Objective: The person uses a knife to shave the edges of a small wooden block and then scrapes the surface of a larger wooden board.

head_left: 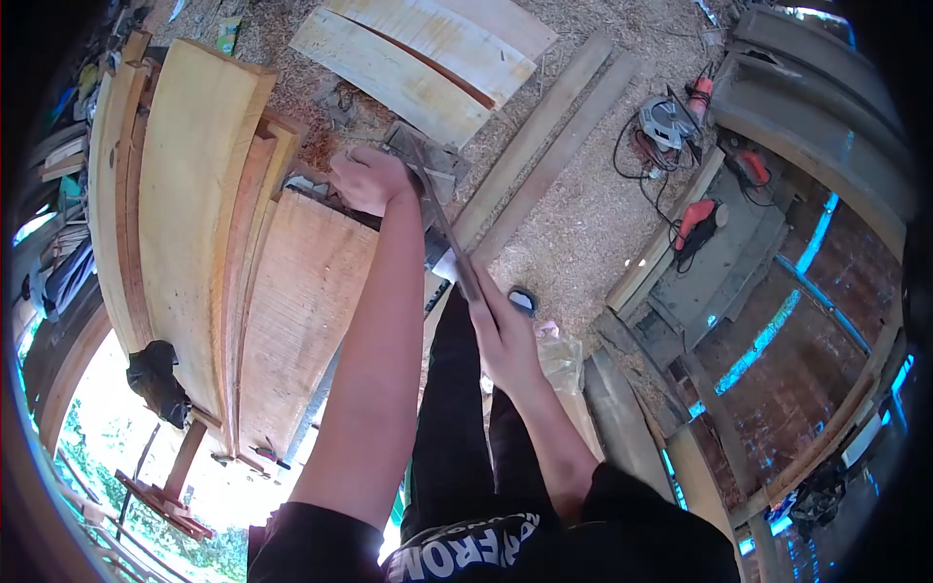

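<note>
My left hand (369, 181) is closed in a fist beside the far end of a wide wooden plank (306, 291); whatever its fingers hold is hidden. My right hand (502, 335) lies lower and to the right, its fingers closed round the near end of a long, narrow, dark strip (442, 220). The strip slants up past my left wrist towards a grey, board-like piece (442, 160). Whether it is a tool or a piece of wood cannot be made out.
Thick boards (199, 146) stand on the left, with a black cloth-like item (158, 382). Pale planks (418, 58) and two long beams (535, 146) lie on the sawdust. A circular saw (669, 123) and an orange power tool (695, 223) with cords are at right.
</note>
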